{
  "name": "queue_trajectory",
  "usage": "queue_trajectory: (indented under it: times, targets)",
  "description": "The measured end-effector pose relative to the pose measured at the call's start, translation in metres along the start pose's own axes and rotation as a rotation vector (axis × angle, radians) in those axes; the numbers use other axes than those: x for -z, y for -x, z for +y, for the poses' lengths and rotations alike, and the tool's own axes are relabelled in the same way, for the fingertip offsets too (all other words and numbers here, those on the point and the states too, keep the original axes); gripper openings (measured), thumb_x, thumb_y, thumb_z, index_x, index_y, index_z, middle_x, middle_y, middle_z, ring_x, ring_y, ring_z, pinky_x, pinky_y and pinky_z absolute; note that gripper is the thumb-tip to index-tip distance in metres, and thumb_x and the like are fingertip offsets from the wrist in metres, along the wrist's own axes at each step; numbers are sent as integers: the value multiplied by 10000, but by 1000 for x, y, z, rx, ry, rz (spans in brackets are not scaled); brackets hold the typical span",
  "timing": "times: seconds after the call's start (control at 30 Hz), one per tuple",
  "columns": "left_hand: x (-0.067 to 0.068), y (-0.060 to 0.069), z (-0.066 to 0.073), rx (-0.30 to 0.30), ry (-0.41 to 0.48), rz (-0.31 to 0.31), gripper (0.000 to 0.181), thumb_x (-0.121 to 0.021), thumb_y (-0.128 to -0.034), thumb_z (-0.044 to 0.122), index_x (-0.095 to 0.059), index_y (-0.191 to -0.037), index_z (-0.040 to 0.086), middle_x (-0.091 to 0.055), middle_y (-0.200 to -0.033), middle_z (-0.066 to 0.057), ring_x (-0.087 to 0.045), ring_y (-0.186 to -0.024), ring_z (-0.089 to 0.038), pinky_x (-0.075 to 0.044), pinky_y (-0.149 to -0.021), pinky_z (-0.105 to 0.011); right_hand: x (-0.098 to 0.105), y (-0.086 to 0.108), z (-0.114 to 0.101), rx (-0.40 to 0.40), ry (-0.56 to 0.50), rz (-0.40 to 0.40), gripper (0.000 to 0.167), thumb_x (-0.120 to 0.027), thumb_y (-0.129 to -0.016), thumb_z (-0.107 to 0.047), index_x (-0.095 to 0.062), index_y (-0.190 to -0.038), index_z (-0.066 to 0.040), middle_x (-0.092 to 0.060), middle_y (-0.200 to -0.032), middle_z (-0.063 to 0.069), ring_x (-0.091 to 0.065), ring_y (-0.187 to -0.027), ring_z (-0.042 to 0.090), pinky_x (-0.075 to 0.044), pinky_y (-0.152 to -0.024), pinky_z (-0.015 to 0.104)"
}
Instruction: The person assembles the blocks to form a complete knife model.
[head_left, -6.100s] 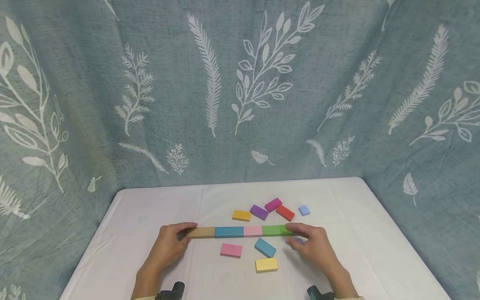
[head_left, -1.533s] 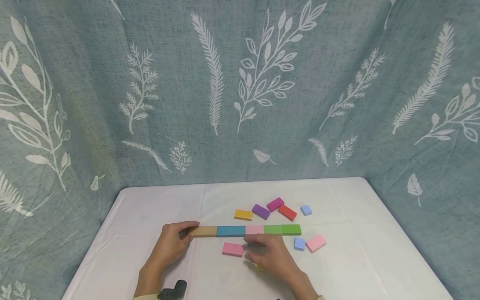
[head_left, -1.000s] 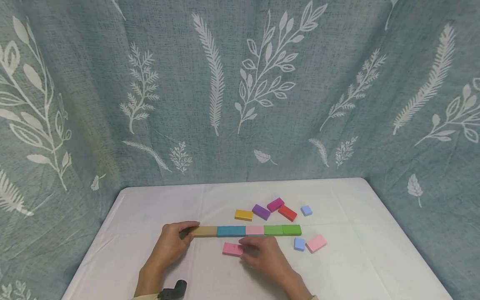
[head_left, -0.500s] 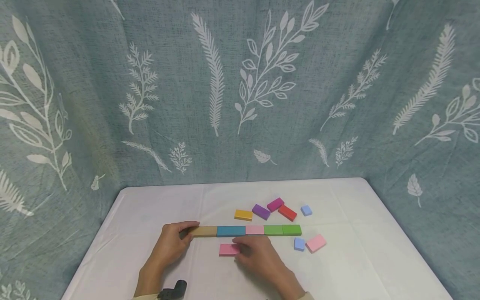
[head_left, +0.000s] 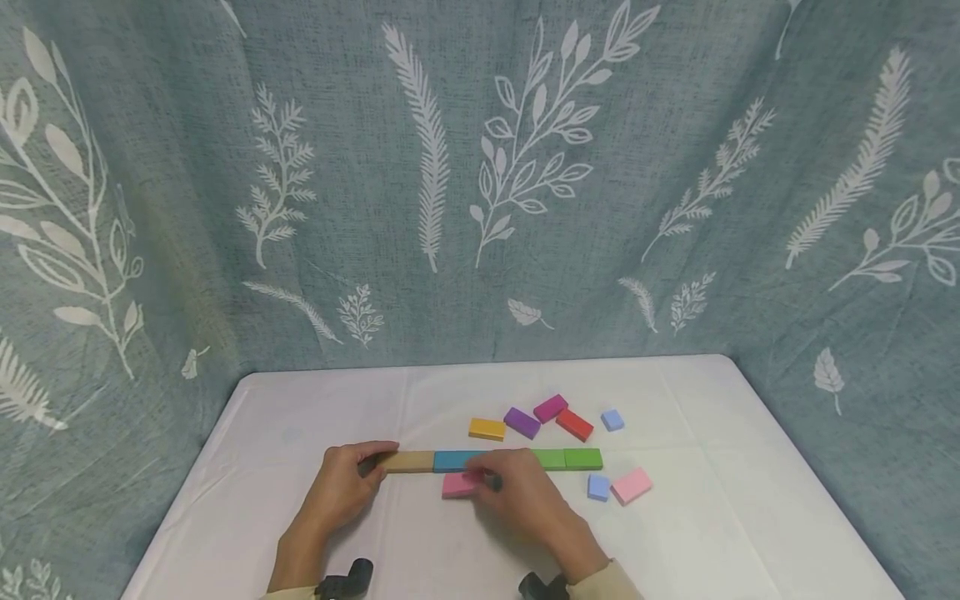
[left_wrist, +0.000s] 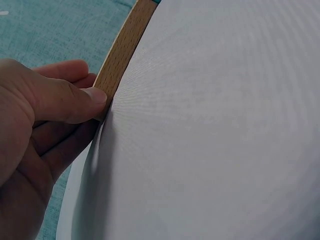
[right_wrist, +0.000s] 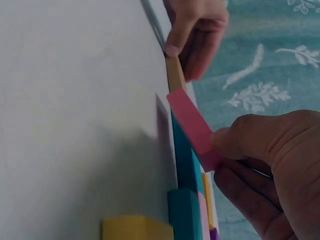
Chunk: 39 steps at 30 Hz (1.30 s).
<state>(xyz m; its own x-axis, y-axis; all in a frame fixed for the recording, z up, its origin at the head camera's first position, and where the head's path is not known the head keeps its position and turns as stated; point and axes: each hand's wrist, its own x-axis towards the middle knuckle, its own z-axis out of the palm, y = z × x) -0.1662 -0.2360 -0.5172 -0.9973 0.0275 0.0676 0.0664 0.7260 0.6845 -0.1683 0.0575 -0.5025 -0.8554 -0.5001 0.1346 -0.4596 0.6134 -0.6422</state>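
A row of wooden blocks runs across the table: a tan block (head_left: 411, 462), a long blue block (head_left: 455, 461), a light green block (head_left: 549, 458) and a darker green block (head_left: 583, 458). My left hand (head_left: 341, 492) pinches the tan block's left end, thumb in front in the left wrist view. My right hand (head_left: 525, 496) pinches the right end of a dark pink block (head_left: 456, 486) between thumb and fingers. In the right wrist view that pink block (right_wrist: 192, 122) is tilted and raised off the cloth, beside the row. The row's light pink block is behind my right hand in the head view.
Behind the row lie orange (head_left: 487, 429), purple (head_left: 522, 422), magenta (head_left: 551, 408), red (head_left: 575, 425) and small light blue (head_left: 612, 420) blocks. Right front are another light blue block (head_left: 598, 487) and a light pink block (head_left: 632, 486). The right wrist view shows yellow (right_wrist: 135, 230) and blue (right_wrist: 182, 212) blocks.
My right hand left the row's green end, took hold of the dark pink block, shifted it slightly left, then lifted it toward the row. My left hand has stayed at the tan end.
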Motion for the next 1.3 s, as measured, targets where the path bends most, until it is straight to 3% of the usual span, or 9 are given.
queue_trajectory:
  times: [0.13, 0.53, 0.8, 1.3]
  targets:
    - [-1, 1, -1, -1, 1, -2, 401, -774, -906, -90, -804, -1275, 63, -792, -1317, -153, -697, -1340, -418, -527, -1196, -598, 2, -1, 7, 0, 15, -3, 295, -819, -988, -123, -817, -1281, -143, -822, -1250, -49, -763, -1228, 149, -631, -1093, 389]
    - [-2, 2, -2, 9, 7, 0, 401, -777, -912, -80, -805, -1280, 80, -794, -1318, -138, -697, -1343, -408, -525, -1198, -598, -1, 5, 16, -15, 73, 23, 294, -814, -991, -117, -812, -1281, -165, -820, -1254, -48, -762, -1231, 174, -635, -1088, 409]
    - [-2, 3, -3, -2, 20, 5, 384, -774, -922, -66, -802, -1278, 74, -793, -1319, -144, -706, -1330, -406, -527, -1196, -601, -4, 3, 18, 12, 2, 6, 293, -828, -980, -117, -814, -1263, -189, -816, -1184, -106, -737, -1105, 61, -644, -1062, 371]
    - [-4, 3, -2, -5, 18, 15, 387, -775, -916, -71, -800, -1278, 65, -792, -1318, -151, -699, -1339, -414, -520, -1202, -600, -6, 4, 21, -15, 9, 26, 290, -829, -983, -132, -812, -1267, -192, -811, -1177, -119, -719, -1071, 40, -646, -1060, 371]
